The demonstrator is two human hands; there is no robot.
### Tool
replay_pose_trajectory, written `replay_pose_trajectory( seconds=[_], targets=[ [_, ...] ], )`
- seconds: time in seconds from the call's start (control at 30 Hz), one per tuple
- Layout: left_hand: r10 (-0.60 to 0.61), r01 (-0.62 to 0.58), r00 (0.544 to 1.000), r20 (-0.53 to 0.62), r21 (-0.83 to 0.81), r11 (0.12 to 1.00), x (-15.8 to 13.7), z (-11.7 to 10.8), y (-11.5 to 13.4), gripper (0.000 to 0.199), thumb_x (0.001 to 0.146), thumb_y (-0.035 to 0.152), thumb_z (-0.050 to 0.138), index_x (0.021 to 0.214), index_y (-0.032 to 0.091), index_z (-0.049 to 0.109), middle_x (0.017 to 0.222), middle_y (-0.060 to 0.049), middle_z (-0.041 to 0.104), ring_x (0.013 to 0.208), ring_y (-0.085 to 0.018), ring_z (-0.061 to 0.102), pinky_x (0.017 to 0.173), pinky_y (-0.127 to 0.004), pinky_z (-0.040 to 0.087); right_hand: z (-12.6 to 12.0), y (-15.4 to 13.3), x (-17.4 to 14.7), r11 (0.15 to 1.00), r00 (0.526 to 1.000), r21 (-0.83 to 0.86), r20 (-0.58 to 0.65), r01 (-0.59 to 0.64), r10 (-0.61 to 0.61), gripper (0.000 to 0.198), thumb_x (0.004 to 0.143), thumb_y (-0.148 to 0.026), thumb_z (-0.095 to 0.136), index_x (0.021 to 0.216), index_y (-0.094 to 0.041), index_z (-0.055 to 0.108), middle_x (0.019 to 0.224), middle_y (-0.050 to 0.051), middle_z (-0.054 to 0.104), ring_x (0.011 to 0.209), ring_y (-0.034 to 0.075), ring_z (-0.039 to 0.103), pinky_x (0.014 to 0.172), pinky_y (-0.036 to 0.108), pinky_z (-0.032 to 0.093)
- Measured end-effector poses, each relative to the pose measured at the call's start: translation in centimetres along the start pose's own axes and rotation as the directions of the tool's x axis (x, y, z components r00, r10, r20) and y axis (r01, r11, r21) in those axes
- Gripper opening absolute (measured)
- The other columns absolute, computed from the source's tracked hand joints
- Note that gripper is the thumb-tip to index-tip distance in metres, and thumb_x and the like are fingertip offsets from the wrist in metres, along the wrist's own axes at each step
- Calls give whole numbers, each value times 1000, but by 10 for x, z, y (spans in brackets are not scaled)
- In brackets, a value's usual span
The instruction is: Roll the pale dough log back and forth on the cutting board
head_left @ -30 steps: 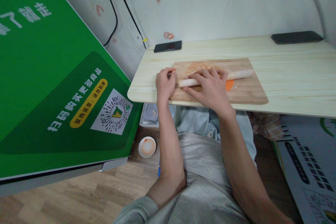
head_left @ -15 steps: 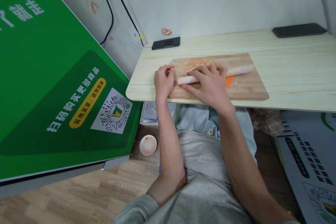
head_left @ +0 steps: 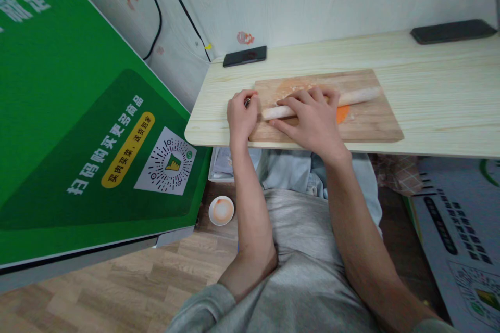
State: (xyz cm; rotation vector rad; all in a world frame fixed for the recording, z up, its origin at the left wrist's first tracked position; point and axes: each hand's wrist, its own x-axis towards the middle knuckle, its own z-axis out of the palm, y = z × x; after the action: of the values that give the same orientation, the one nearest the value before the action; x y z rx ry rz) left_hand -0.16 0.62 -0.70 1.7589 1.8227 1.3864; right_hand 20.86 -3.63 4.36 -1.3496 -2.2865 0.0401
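Note:
A wooden rolling pin (head_left: 359,95) lies slantwise across a wooden cutting board (head_left: 375,127). My right hand (head_left: 312,117) rests over the pin's left half, thumb on the near side and fingers curved over the far side. Beneath the pin, a flat orange piece of dough (head_left: 342,113) shows to the right of that hand; the rest is hidden. At the board's left edge, my left hand (head_left: 242,115) is closed with curled fingers on the board. Something small, dark and shiny (head_left: 247,101) shows between its fingers and thumb.
The board lies on a pale wooden table (head_left: 441,93). A black phone (head_left: 245,56) and a dark flat object (head_left: 453,31) lie by the wall. A large green panel (head_left: 70,140) stands at the left. Below are a small stained bowl (head_left: 221,210) and a white box (head_left: 222,166).
The view has shifted slightly, so the table sits a little higher in the picture. Both hands and the rolling pin keep nearly the same places on the board.

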Motion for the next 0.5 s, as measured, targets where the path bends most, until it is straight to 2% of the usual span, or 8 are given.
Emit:
replay_pose_trajectory(
  seconds=[0.23,0.5],
  targets=[
    [12,-12,1000,6,-20,1000,1,0,-4,19,105,19,59,106,25,77,117,-5,83,114,-24,76,110,-39,59,-2,-2,-1,1000,1000,-5,12,-6,6,55,112,-70,45,130,-28,75,136,11,73,132,42,55,116,65,32],
    [8,-8,1000,6,-47,999,0,0,-3,19,105,19,60,105,25,77,116,-5,83,112,-24,76,109,-39,59,1,0,-1,1000,1000,5,-15,9,-9,59,112,-73,39,128,-28,74,133,11,74,130,41,54,114,65,33]
  ],
)
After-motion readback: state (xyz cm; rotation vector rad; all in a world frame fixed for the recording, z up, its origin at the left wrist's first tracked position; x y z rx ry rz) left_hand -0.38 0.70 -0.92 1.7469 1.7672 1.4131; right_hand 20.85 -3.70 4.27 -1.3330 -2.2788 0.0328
